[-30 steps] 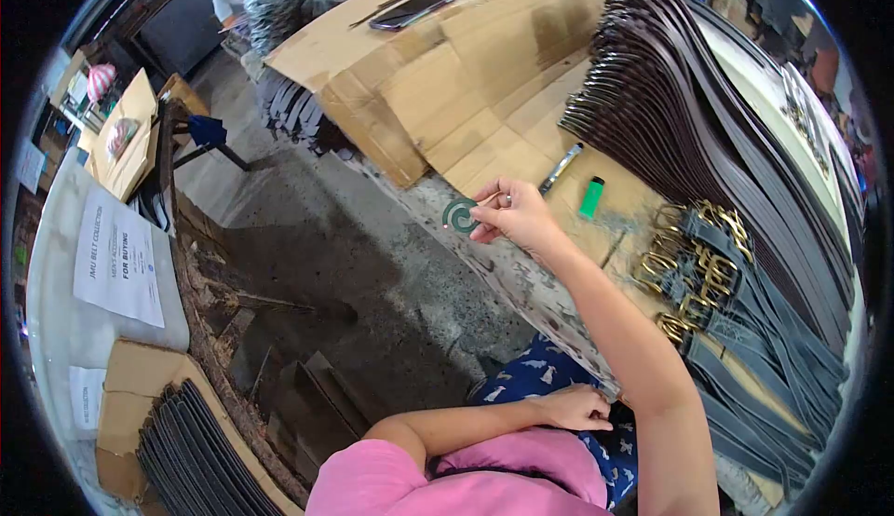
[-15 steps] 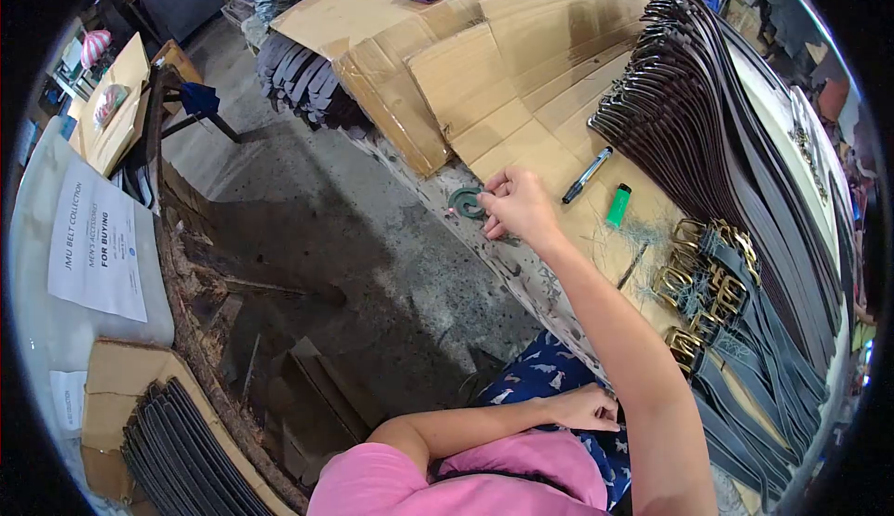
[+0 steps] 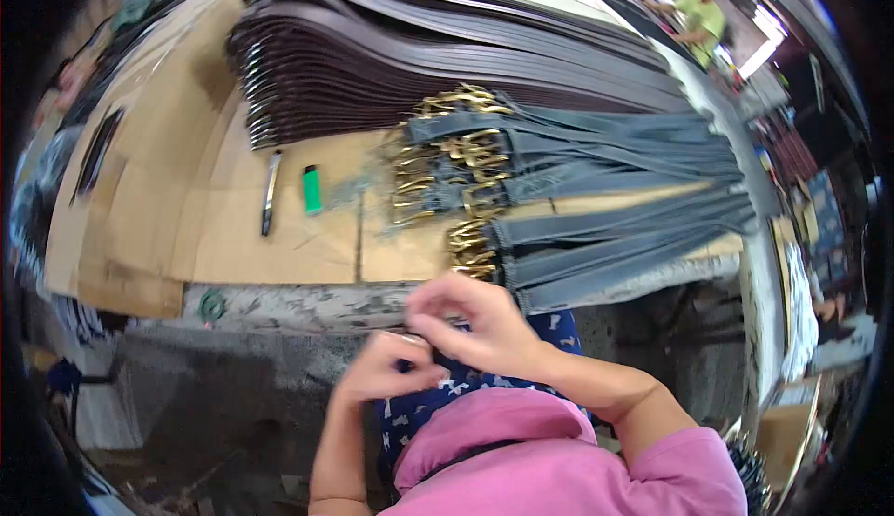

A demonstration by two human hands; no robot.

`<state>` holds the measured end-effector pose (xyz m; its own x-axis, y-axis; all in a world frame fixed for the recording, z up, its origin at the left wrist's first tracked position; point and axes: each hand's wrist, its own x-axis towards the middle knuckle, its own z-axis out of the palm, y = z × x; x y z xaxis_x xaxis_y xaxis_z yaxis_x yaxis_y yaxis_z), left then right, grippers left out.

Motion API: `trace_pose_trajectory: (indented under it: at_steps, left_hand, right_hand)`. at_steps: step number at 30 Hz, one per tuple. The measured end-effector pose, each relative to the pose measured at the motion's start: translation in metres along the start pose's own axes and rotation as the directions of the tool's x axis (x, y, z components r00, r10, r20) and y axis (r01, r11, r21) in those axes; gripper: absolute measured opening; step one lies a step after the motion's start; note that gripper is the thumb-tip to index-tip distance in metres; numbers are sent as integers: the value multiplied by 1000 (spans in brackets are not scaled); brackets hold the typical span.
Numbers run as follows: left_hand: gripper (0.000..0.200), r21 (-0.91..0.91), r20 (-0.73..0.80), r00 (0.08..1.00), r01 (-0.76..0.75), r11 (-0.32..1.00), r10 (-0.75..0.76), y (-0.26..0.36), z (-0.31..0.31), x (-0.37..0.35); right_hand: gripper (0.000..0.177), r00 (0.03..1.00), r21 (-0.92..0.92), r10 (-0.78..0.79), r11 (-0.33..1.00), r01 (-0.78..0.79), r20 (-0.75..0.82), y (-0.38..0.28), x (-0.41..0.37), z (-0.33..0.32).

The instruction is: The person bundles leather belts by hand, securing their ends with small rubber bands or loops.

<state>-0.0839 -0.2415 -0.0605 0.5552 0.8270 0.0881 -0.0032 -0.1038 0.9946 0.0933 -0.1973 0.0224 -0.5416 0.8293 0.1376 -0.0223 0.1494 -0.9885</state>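
My left hand (image 3: 391, 367) and my right hand (image 3: 477, 325) are close together over my lap, just off the table's front edge. Both have curled fingers and are blurred; whatever small thing they may hold cannot be made out. Beyond them lie grey straps (image 3: 605, 227) with gold-coloured buckles (image 3: 472, 248). A green lighter (image 3: 311, 190) and a black marker (image 3: 271, 195) rest on the cardboard (image 3: 223, 246). Farther left, a green coil (image 3: 212, 305) sits on the table's edge.
A thick stack of dark brown belts (image 3: 372, 69) covers the back of the table. A dark phone (image 3: 97, 153) lies on cardboard at the far left. Another person (image 3: 698, 24) is at the upper right, apart from my hands.
The view has turned right. My right hand has left the green coil and come back toward my body. My left hand has risen from my lap to meet it.
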Motion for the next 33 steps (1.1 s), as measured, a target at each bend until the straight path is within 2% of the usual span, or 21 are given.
trace_pose_trajectory:
  at_steps: [1, 2, 3, 4, 6, 7, 10, 12, 15, 16, 19, 20, 23, 25, 27, 30, 33]
  left_hand:
    - [10, -44, -132, 990, -59, 997, 53, 20, -13, 2]
    - [6, 79, -229, 971, -51, 996, 68, 42, -21, 9]
    - [5, 129, -291, 953, -54, 990, 90, 56, -26, 22]
    - [13, 299, -255, 955, -73, 952, 153, 70, -30, 36]
    - [25, 515, -177, 946, -146, 845, 271, 78, -27, 74]
    - [29, 532, -130, 954, -163, 831, 271, 81, -22, 95]
    - [41, 597, 20, 975, -191, 779, 223, 76, -5, 155]
    - [50, 668, 134, 981, -194, 718, 140, 66, 7, 189]
    - [61, 815, 183, 983, -154, 559, 3, 56, 19, 219]
    - [78, 811, 210, 971, -108, 575, -115, 53, 18, 228]
    - [92, 825, 236, 940, -59, 562, -247, 61, 18, 238]
    - [107, 819, 243, 923, -31, 573, -298, 64, 16, 241]
    - [117, 808, 314, 912, -110, 578, -264, 54, 10, 246]
    - [105, 840, 305, 914, -125, 528, -269, 49, 15, 246]
    - [97, 828, 300, 911, -101, 552, -284, 46, 16, 249]
    - [88, 810, 339, 824, -11, 586, -454, 46, 17, 258]
    - [79, 757, 344, 872, -39, 652, -347, 54, 19, 255]
  right_hand:
    - [22, 989, 7, 132, 991, -132, -66, -5, -22, -20]
    - [22, 954, 172, 224, 966, -191, -200, -2, -43, -36]
    - [20, 904, 208, 282, 952, -224, -322, -2, -61, -49]
    - [21, 848, 294, 342, 927, -234, -404, 8, -82, -62]
    - [29, 741, 526, 500, 818, -234, -448, 15, -113, -76]
    - [33, 682, 652, 581, 732, -199, -444, 16, -123, -77]
    - [38, 591, 790, 693, 595, -146, -413, 16, -131, -75]
    - [40, 604, 796, 686, 589, -136, -405, 24, -128, -76]
    - [36, 603, 808, 692, 575, -128, -397, 34, -119, -75]
    - [35, 611, 817, 696, 561, -134, -378, 41, -118, -74]
    - [28, 652, 827, 681, 544, -144, -334, 46, -114, -70]
    - [28, 659, 827, 677, 543, -146, -328, 52, -112, -71]
    - [26, 651, 820, 676, 554, -143, -344, 61, -109, -74]
    - [26, 643, 804, 678, 573, -160, -355, 62, -107, -76]
    - [25, 651, 808, 659, 578, -118, -377, 67, -108, -75]
    - [25, 660, 802, 644, 588, -105, -386, 70, -109, -75]
    - [26, 664, 774, 633, 620, -126, -399, 71, -109, -76]
